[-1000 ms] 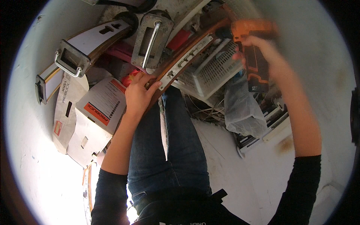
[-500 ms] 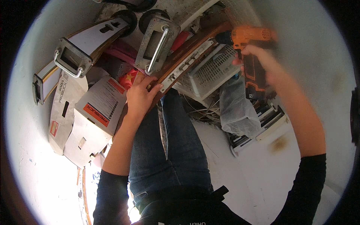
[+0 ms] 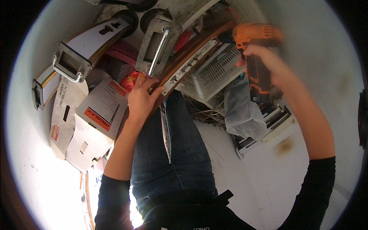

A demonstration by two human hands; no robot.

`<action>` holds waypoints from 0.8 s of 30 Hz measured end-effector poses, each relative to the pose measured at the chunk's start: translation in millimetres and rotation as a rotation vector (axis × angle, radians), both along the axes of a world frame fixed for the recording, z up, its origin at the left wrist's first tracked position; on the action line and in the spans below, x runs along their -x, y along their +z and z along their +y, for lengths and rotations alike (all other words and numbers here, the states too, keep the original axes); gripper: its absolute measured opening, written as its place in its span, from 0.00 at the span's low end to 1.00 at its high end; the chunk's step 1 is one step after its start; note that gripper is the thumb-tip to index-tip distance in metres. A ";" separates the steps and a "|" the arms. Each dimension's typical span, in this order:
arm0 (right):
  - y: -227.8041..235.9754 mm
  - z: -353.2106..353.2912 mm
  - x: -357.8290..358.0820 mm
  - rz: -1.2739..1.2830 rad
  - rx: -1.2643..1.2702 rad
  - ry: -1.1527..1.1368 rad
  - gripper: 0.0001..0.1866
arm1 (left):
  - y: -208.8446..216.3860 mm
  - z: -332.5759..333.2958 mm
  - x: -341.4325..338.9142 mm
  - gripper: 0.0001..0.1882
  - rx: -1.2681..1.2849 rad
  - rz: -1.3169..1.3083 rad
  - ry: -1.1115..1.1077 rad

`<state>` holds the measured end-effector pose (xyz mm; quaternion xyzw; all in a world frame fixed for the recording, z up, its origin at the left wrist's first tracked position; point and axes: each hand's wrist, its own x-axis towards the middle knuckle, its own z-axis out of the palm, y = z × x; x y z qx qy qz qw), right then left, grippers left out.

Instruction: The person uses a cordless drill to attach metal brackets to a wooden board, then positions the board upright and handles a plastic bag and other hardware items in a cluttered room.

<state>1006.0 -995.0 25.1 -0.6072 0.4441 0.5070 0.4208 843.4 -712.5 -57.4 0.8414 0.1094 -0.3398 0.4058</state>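
Observation:
My right hand [image 3: 264, 57] is wrapped round the grip of an orange and black cordless drill [image 3: 255, 34]. The drill's chuck points left at the far end of a metal lock plate [image 3: 188, 69]; any bit in it is hidden. That plate lies along the edge of a brown wooden board [image 3: 174, 67], slanting from my legs up to the far right. My left hand [image 3: 142, 95] grips the board's near end, thumb beside the plate and fingers over the far side.
Left of the board stand a grey metal handle fixture [image 3: 158, 46], another handled piece [image 3: 71, 62] and a white carton [image 3: 100, 109]. A white plastic basket [image 3: 214, 73], a clear plastic bag [image 3: 243, 115] and loose wires [image 3: 207, 113] lie right of it. Walls close in on both sides.
The drill and my right hand have shifted slightly left and away from me. My left hand keeps its hold on the board, nearly unmoved.

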 end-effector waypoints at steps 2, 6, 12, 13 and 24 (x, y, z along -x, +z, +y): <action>-0.2 2.4 0.0 0.004 -0.011 0.010 0.12 | 1.7 -0.1 -1.3 0.16 0.002 0.004 -0.002; -2.4 8.3 5.8 0.016 0.008 -0.192 0.13 | 0.3 0.4 -1.1 0.16 -0.002 0.068 0.003; -5.3 10.5 0.3 0.053 -0.016 -0.251 0.15 | -3.9 0.8 2.7 0.14 0.006 -0.036 0.020; -5.9 10.3 -3.5 0.062 -0.029 -0.276 0.16 | -4.1 0.5 2.7 0.15 0.011 -0.051 0.027; -4.0 -11.4 -30.3 0.070 -0.036 0.375 0.15 | -4.3 1.3 -0.2 0.16 0.030 -0.061 -0.008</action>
